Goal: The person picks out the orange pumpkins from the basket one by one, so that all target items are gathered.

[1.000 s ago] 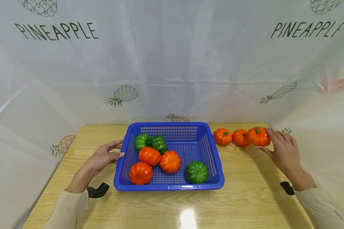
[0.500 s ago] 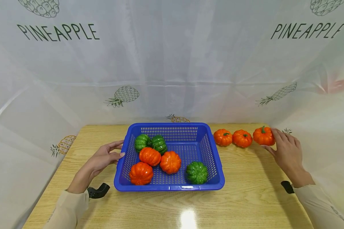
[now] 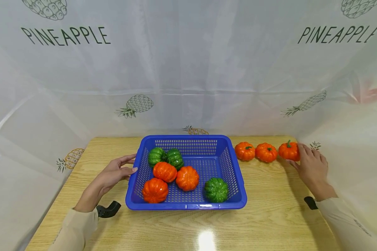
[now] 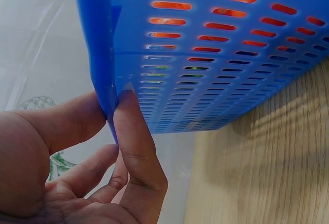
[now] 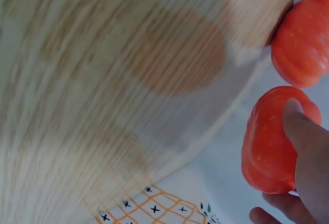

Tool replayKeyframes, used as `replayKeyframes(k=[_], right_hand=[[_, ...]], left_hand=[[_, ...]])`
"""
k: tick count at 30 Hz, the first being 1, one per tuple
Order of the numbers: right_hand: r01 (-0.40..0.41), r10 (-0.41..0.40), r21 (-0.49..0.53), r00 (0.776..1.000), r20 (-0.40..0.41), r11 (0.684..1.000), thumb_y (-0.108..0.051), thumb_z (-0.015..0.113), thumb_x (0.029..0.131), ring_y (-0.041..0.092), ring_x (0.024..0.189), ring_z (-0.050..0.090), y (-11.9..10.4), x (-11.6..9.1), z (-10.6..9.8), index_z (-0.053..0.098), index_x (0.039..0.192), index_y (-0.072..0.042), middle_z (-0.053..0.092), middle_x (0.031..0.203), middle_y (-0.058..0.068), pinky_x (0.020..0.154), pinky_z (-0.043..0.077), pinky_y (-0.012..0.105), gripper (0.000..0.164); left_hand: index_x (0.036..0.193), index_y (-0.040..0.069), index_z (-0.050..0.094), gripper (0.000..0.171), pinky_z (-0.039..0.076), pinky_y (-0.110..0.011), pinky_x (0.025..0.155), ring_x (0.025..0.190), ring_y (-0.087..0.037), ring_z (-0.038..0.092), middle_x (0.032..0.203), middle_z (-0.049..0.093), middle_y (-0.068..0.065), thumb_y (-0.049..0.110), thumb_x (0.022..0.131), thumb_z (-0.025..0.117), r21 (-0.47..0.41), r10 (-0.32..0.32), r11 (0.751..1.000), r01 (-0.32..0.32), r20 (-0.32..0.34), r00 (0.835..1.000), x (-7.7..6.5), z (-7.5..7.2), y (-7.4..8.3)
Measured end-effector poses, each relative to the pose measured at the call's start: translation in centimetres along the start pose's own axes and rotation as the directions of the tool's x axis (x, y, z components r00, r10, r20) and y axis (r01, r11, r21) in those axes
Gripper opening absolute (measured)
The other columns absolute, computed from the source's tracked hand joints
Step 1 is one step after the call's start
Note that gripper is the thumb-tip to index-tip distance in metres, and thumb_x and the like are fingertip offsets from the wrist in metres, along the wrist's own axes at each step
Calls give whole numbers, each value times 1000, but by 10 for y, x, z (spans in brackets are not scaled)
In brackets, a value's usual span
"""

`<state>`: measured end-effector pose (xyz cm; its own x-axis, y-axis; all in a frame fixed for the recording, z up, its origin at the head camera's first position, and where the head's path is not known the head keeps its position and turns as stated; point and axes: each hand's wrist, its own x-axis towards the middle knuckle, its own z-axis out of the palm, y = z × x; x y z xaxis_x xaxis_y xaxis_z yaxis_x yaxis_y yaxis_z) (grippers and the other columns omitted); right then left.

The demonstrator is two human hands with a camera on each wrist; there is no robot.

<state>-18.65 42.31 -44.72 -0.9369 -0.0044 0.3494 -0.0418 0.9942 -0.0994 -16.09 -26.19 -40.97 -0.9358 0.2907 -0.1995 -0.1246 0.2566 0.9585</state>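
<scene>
A blue plastic basket (image 3: 185,206) stands on the wooden table with orange and green toy pumpkins inside. My left hand (image 3: 114,173) pinches its left rim; in the left wrist view the thumb lies outside and a bent finger (image 4: 136,142) reaches under the rim against the slotted wall. At the far right, my right hand (image 3: 314,169) holds a small orange pumpkin (image 3: 289,151) with a green stem, thumb (image 5: 303,126) pressed on its side in the right wrist view. Two more orange pumpkins, one beside the basket (image 3: 245,151) and one in the middle (image 3: 266,152), complete a row.
In the basket, two green pumpkins (image 3: 157,157) sit at the back left, one (image 3: 216,190) at the front right, and orange ones (image 3: 155,190) lie between. A white pineapple-print sheet (image 3: 182,69) hangs behind and beside the table (image 3: 144,230).
My right hand has moved its pumpkin rightward and slightly lower, opening a gap from the middle pumpkin. My left hand keeps its hold on the basket rim.
</scene>
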Motion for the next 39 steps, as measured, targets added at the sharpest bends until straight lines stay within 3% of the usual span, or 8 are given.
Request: replayKeyframes(k=[6, 19, 29, 34, 39], right_hand=[[-33, 32, 9, 996, 79, 999, -22, 76, 98, 65, 129, 36, 0, 2, 5, 32, 156, 10, 42, 148, 39, 111, 27, 79, 79], [-35, 34, 20, 997, 72, 999, -22, 78, 96, 66, 122, 43, -2, 8, 14, 35, 149, 15, 44, 145, 42, 107, 32, 78, 77], [-89, 88, -4, 983, 159, 996, -33, 75, 99, 67, 121, 41, -2, 6, 14, 35, 147, 15, 43, 144, 41, 103, 34, 79, 79], [-95, 90, 14, 976, 197, 995, -36, 71, 102, 70, 123, 36, 1, 5, 7, 33, 149, 18, 39, 145, 44, 105, 28, 81, 81], [-59, 58, 0, 981, 183, 998, -34, 71, 102, 70, 125, 34, -5, 7, -12, 32, 151, 18, 37, 146, 45, 104, 29, 82, 82]], left_hand=[[165, -7, 24, 73, 63, -29, 82, 90, -16, 72, 146, 40, -34, 6, 104, 62, -8, -3, 1000, 3, -1, 1000, 0, 0, 1], [165, -8, 23, 73, 64, -31, 81, 87, -16, 73, 145, 40, -35, 5, 104, 62, -20, 6, 1000, -6, 4, 1000, -1, -1, 2], [164, -8, 24, 73, 63, -28, 81, 88, -15, 72, 145, 40, -34, 5, 104, 62, -13, -2, 1000, 2, 1, 1000, 0, 0, 1], [164, -8, 24, 72, 63, -28, 81, 89, -15, 72, 145, 40, -34, 4, 104, 62, -12, 0, 1000, 0, 1, 1000, 0, 0, 1], [164, -8, 24, 72, 62, -28, 80, 88, -15, 72, 144, 41, -34, 5, 104, 62, -11, 0, 1000, 0, -2, 1000, -1, 0, 2]])
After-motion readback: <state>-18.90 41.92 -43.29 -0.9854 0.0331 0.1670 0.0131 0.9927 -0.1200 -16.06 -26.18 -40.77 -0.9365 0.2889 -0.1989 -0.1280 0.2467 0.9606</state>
